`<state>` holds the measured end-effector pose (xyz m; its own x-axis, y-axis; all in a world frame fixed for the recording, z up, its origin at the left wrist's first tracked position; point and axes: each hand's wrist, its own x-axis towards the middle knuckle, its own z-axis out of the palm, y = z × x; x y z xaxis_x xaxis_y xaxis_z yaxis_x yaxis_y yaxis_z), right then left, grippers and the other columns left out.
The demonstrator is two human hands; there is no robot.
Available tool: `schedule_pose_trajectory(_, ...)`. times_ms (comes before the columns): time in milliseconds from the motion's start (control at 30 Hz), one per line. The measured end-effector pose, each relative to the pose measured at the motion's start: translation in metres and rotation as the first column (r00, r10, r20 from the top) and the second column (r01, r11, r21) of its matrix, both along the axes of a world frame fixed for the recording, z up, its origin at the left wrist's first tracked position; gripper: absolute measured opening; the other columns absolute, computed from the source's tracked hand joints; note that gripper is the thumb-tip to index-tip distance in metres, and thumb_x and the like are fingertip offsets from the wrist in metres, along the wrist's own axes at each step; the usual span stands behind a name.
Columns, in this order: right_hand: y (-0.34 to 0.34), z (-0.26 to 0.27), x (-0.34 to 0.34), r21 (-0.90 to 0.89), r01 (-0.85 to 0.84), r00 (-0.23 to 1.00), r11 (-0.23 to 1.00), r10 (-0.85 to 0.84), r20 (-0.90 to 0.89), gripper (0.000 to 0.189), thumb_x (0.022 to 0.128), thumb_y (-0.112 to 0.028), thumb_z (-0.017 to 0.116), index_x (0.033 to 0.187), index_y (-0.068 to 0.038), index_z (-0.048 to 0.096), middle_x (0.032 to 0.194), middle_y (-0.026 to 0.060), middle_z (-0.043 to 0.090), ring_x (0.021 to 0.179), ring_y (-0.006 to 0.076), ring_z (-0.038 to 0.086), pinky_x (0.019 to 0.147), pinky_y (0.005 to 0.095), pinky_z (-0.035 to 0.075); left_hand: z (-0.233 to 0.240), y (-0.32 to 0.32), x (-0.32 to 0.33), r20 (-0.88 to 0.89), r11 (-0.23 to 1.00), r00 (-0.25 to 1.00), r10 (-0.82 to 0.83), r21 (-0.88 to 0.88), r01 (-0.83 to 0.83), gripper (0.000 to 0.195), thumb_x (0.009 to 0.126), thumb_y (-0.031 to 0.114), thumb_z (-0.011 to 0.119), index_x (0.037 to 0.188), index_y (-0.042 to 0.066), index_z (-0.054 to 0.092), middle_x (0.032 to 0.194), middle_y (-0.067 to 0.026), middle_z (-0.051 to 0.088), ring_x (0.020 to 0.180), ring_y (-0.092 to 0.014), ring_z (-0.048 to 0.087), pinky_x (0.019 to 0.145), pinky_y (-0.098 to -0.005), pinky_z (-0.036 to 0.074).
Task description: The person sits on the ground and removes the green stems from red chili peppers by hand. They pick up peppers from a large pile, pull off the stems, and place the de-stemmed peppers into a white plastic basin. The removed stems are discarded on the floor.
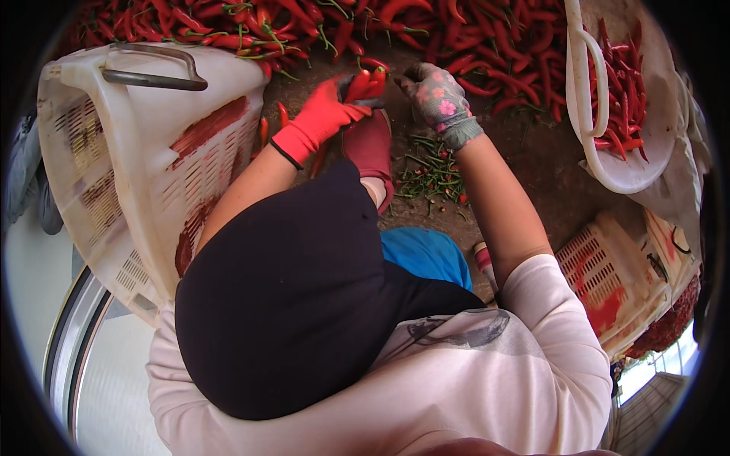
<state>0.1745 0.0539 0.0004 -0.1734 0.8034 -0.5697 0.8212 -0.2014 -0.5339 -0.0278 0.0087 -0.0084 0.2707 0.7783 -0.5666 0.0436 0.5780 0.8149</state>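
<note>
My left hand (325, 111), in a red glove with dark fingertips, is closed around a few red chili peppers (365, 85). My right hand (438, 101), wearing a grey glove with pink flowers, is just to the right with its fingers curled inward. Whether anything is pinched in those fingers is hidden. Beyond both hands spreads a large heap of red chili peppers (490, 34), many with green stems on. A small pile of green pepper stems (430, 174) lies on the ground below my right hand.
A white slotted plastic crate (197, 77) with a metal handle stands tilted at left. At right is a white tub (627, 179) holding red peppers. Another stained crate (593, 273) sits lower right. My red shoe (368, 148) is under my left hand; blue fabric (425, 253) shows below.
</note>
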Motion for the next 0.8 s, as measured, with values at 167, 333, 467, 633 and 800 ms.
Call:
schedule_pose_trajectory(167,0.002,0.010,-0.019,-0.216,0.079,0.789,0.973,-0.193,-0.584,0.028,0.081,-0.019,0.065,0.106,-0.006,0.062,0.093,0.0070,0.065,0.080,0.0138,0.061,0.072,0.0302,0.049,0.014,0.003,-0.002,0.015,0.992,0.998,0.054,0.112,-0.055,0.051,0.068,-0.002,0.070,0.115,-0.002,0.051,0.101,-0.0051,0.060,0.099,-0.015,0.059,0.082,-0.0268,0.048)
schedule_pose_trajectory(333,0.003,0.032,-0.003,-0.082,-0.006,0.883,0.997,-0.033,-0.468,0.028,0.077,-0.010,0.067,0.103,-0.003,0.061,0.091,0.0057,0.064,0.081,0.0111,0.059,0.072,0.0276,0.049,0.031,0.009,0.009,-0.358,0.936,0.911,-0.207,0.199,0.290,0.051,0.068,-0.001,0.068,0.115,-0.003,0.049,0.107,-0.0094,0.063,0.101,-0.020,0.062,0.082,-0.0285,0.049)
schedule_pose_trajectory(467,-0.006,0.043,0.003,0.046,-0.004,0.902,0.999,0.023,-0.431,0.031,0.073,-0.013,0.069,0.100,-0.001,0.061,0.091,0.0122,0.065,0.082,0.0238,0.063,0.075,0.0326,0.050,0.038,0.012,0.013,-0.305,0.927,0.919,-0.251,0.197,0.319,0.050,0.066,0.009,0.072,0.111,-0.003,0.052,0.104,-0.0119,0.065,0.097,-0.025,0.063,0.081,-0.0310,0.048)
schedule_pose_trajectory(633,-0.006,0.041,0.024,0.023,-0.072,0.981,0.997,0.075,-0.176,0.026,0.071,-0.016,0.072,0.093,-0.006,0.064,0.088,0.0132,0.065,0.083,0.0300,0.062,0.072,0.0346,0.051,0.015,0.009,0.005,-0.385,0.922,0.899,-0.208,0.231,0.312,0.050,0.065,0.012,0.072,0.110,-0.001,0.054,0.106,-0.0134,0.063,0.098,-0.027,0.062,0.081,-0.0341,0.047)
schedule_pose_trajectory(800,-0.005,0.006,0.023,-0.093,-0.598,0.759,0.796,0.600,0.252,0.033,0.070,-0.026,0.071,0.095,-0.007,0.065,0.091,0.0152,0.064,0.087,0.0313,0.062,0.074,0.0417,0.051,-0.017,0.003,-0.016,-0.116,0.988,0.993,0.027,0.157,-0.009,0.052,0.067,0.010,0.072,0.113,-0.001,0.053,0.100,-0.0123,0.063,0.097,-0.024,0.061,0.079,-0.0337,0.048)
